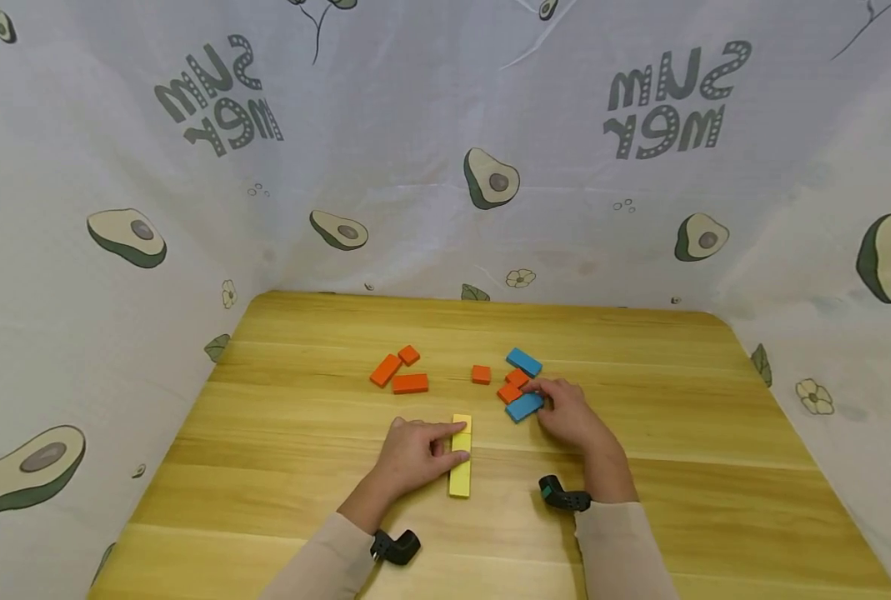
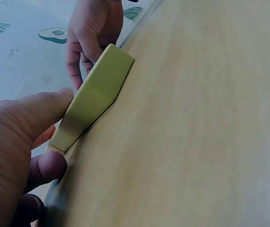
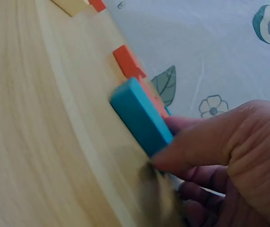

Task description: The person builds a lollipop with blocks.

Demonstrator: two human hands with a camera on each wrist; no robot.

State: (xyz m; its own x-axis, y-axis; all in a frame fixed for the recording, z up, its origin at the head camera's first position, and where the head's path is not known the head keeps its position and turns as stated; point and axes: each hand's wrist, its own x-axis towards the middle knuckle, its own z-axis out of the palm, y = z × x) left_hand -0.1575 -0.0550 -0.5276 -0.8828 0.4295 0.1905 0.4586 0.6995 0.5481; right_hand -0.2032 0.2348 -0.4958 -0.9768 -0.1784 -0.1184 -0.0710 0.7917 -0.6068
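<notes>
In the head view, a straight row of yellow blocks [image 1: 460,481] lies flat on the table, one end pointing away from me. My left hand [image 1: 413,454] touches it from the left, index fingertip on the far block and thumb farther down. To the right, my right hand [image 1: 568,414] pinches one end of a blue rectangular block [image 1: 523,407]. The right wrist view shows the thumb on this blue block [image 3: 142,116], near the table surface. Just beyond it sit two small orange square blocks [image 1: 511,392] and a second blue block [image 1: 523,362].
A lone orange square block [image 1: 481,375] lies beyond the yellow row. Farther left are two orange rectangular blocks [image 1: 410,383] and another orange square [image 1: 408,355]. A printed cloth [image 1: 415,125] surrounds the wooden table [image 1: 287,483] at its back and sides.
</notes>
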